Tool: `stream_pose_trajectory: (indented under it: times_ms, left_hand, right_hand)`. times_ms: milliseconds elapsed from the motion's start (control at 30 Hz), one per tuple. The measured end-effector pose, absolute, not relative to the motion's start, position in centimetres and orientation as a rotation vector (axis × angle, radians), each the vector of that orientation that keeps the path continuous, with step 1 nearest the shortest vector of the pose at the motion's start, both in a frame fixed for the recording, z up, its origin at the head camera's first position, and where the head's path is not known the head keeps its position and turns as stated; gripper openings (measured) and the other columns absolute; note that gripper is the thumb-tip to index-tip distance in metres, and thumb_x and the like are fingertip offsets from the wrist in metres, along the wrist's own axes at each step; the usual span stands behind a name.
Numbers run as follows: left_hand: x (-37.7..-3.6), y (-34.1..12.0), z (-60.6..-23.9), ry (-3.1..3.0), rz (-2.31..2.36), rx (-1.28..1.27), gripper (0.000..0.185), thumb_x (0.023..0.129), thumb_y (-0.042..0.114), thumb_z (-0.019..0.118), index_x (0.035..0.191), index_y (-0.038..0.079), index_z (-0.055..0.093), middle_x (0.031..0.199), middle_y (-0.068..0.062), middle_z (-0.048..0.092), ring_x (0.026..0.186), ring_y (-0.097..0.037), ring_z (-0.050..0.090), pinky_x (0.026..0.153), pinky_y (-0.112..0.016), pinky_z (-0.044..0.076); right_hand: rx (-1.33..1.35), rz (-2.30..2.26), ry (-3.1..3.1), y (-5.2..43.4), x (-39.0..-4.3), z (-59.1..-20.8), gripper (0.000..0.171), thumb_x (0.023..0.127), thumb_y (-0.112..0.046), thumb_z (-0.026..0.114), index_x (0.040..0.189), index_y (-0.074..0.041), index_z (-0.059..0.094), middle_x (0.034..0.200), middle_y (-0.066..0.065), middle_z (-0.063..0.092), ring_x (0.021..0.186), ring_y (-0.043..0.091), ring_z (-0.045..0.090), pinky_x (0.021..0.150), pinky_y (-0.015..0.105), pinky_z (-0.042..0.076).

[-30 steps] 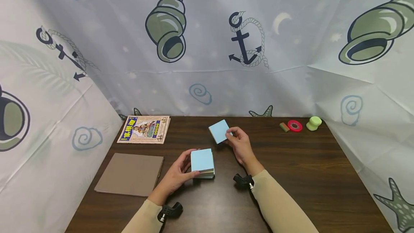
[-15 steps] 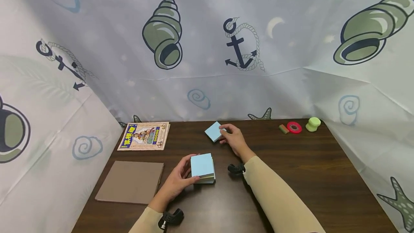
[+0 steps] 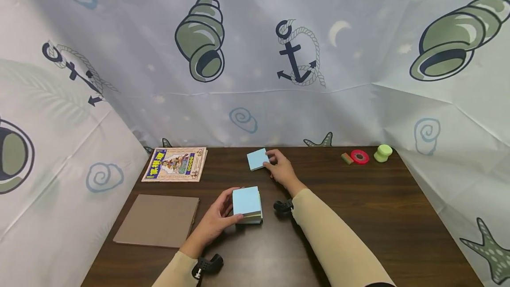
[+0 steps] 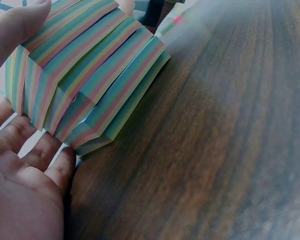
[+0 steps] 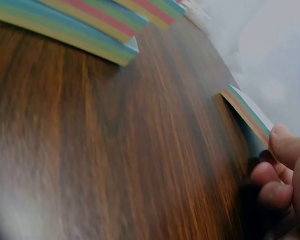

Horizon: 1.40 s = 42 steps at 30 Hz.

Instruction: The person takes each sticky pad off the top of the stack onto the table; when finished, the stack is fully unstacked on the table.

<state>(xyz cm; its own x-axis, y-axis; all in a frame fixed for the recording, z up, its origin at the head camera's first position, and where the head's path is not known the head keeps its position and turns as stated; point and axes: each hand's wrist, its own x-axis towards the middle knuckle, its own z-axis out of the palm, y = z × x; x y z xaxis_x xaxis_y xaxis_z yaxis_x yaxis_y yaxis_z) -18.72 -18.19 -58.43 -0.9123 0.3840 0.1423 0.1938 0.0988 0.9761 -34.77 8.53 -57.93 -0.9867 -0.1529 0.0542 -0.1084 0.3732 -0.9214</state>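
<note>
My left hand [image 3: 215,218] grips a stack of sticky note pads [image 3: 246,200], light blue on top, thumb at the near side and fingers round the left and far sides. In the left wrist view the stack's edges [image 4: 97,75] show blue, green, pink and yellow stripes, and the pads are slightly offset. Farther back, my right hand [image 3: 283,172] pinches a single sticky note pad [image 3: 256,159] at its right edge. The right wrist view shows this pad [image 5: 247,114] tilted over the wood, with the thumb on top.
A brown folder-like board [image 3: 157,220] lies left of my left hand, with a colourful booklet [image 3: 175,164] behind it. At the back right sit a small red-green block [image 3: 347,158], a red ring-shaped item [image 3: 360,157] and a light green container [image 3: 383,153]. A printed curtain [image 3: 255,56] borders the dark table [image 3: 358,216].
My right hand has carried the single pad leftward and slightly back, and the pad has turned in its grip. The left hand keeps its hold on the stack, almost unmoved.
</note>
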Motion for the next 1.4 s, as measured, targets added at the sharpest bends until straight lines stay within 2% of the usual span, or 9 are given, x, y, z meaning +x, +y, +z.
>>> stream_pose_trajectory:
  times_ms: [267,533,767,900,1000,1133,1233,1300,1400]
  left_hand:
    - [-18.8,-18.1,-58.4,2.23,1.917,0.595,0.084,0.097,0.01,0.083,0.167,0.005,0.036,0.169,-0.014,0.045,0.15,-0.011,0.05,0.119,-0.011,0.04]
    - [-18.9,-18.3,-58.5,2.208,1.921,0.56,0.086,0.097,0.009,0.083,0.168,0.008,0.035,0.17,-0.011,0.045,0.152,-0.01,0.047,0.12,-0.011,0.039]
    - [-18.8,-18.4,-58.5,2.196,1.92,0.523,0.088,0.096,0.008,0.084,0.168,0.011,0.035,0.164,-0.017,0.048,0.149,-0.006,0.048,0.118,-0.01,0.04]
    - [-18.6,-18.4,-58.4,2.187,1.922,0.527,0.089,0.096,0.009,0.084,0.169,0.011,0.033,0.163,-0.018,0.048,0.147,-0.003,0.048,0.118,-0.009,0.039]
    - [-18.5,-18.4,-58.5,2.191,1.913,0.537,0.089,0.096,0.009,0.083,0.169,0.009,0.032,0.164,-0.018,0.047,0.147,0.0,0.048,0.118,-0.008,0.039]
    - [-18.3,-18.3,-58.5,2.189,1.902,0.536,0.091,0.097,0.009,0.083,0.171,0.009,0.029,0.167,-0.019,0.045,0.147,0.004,0.046,0.119,-0.008,0.037]
    - [-18.4,-18.3,-58.3,2.182,1.906,0.526,0.093,0.096,0.009,0.083,0.171,0.011,0.029,0.168,-0.019,0.044,0.148,0.006,0.045,0.12,-0.009,0.037]
    - [-18.5,-18.3,-58.2,2.183,1.906,0.523,0.094,0.095,0.008,0.084,0.172,0.012,0.029,0.17,-0.019,0.042,0.152,0.003,0.043,0.121,-0.011,0.037]
    - [-18.6,-18.4,-58.1,2.193,1.898,0.53,0.097,0.094,0.008,0.085,0.172,0.013,0.028,0.174,-0.021,0.036,0.16,-0.011,0.036,0.123,-0.012,0.035]
  right_hand:
    - [-0.215,-1.559,2.698,8.1,-35.0,-57.7,0.036,0.105,-0.024,0.076,0.138,-0.013,0.07,0.108,0.011,0.058,0.066,0.018,0.057,0.063,0.028,0.056]
    - [-0.222,-1.574,2.644,8.3,-35.1,-58.1,0.034,0.108,-0.025,0.072,0.14,-0.014,0.069,0.111,0.011,0.059,0.066,0.019,0.061,0.053,0.031,0.051]
    - [-0.252,-1.901,2.64,8.4,-33.2,-58.7,0.034,0.109,-0.015,0.067,0.141,-0.003,0.066,0.101,0.012,0.062,0.071,0.019,0.056,0.069,0.028,0.05]
    - [-0.304,-2.135,2.498,8.7,-32.1,-59.0,0.033,0.111,-0.013,0.064,0.141,0.001,0.064,0.096,0.012,0.061,0.068,0.029,0.06,0.064,0.026,0.053]
    - [-0.336,-2.262,2.334,9.3,-31.3,-59.1,0.036,0.112,-0.018,0.063,0.143,0.002,0.063,0.1,0.022,0.06,0.068,0.028,0.06,0.058,0.025,0.051]
    - [-0.349,-2.395,2.104,10.1,-29.7,-58.9,0.042,0.113,-0.021,0.061,0.146,0.006,0.059,0.112,0.038,0.053,0.067,0.021,0.056,0.055,0.024,0.047]
    - [-0.357,-2.436,1.994,10.5,-28.5,-58.6,0.045,0.114,-0.022,0.06,0.147,0.009,0.056,0.116,0.037,0.051,0.068,0.018,0.055,0.055,0.024,0.047]
    - [-0.369,-2.425,1.95,10.6,-27.7,-58.4,0.046,0.114,-0.023,0.06,0.148,0.009,0.055,0.115,0.032,0.052,0.069,0.017,0.055,0.056,0.024,0.048]
    - [-0.439,-2.369,1.918,10.8,-26.5,-58.5,0.047,0.116,-0.026,0.057,0.149,0.007,0.053,0.113,0.028,0.054,0.069,0.016,0.056,0.056,0.024,0.05]
